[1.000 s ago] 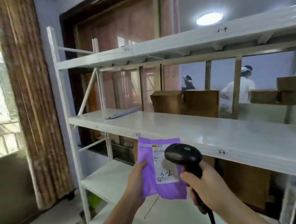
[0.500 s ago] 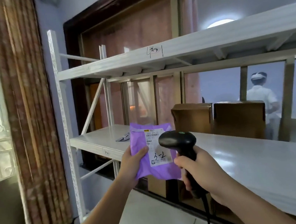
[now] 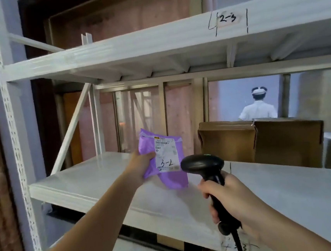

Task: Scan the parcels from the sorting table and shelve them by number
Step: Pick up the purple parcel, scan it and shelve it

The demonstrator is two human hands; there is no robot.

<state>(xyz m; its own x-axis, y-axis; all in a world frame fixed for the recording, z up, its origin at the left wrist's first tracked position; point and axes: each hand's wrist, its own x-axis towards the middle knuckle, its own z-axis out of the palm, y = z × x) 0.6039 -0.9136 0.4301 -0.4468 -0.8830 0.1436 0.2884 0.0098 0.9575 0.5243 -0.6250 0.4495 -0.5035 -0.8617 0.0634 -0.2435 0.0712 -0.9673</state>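
Observation:
My left hand (image 3: 139, 164) grips a purple parcel (image 3: 163, 158) by its left edge and holds it out over the white middle shelf (image 3: 89, 183). The parcel's white label reads "3-2" in handwriting. Its lower end hangs just above the shelf board. My right hand (image 3: 234, 197) is wrapped around the handle of a black barcode scanner (image 3: 205, 166), whose head sits just right of the parcel. A cable drops from the scanner's handle.
Two brown cardboard boxes (image 3: 261, 138) stand at the back of the middle shelf on the right. The upper shelf beam carries a "2-3" mark (image 3: 228, 19). A white upright post (image 3: 6, 120) is at left. A person in white (image 3: 259, 108) stands beyond the rack.
I have come closer to the rack, which fills more of the view. My left hand has reached forward with the parcel, from beside the scanner to over the middle shelf.

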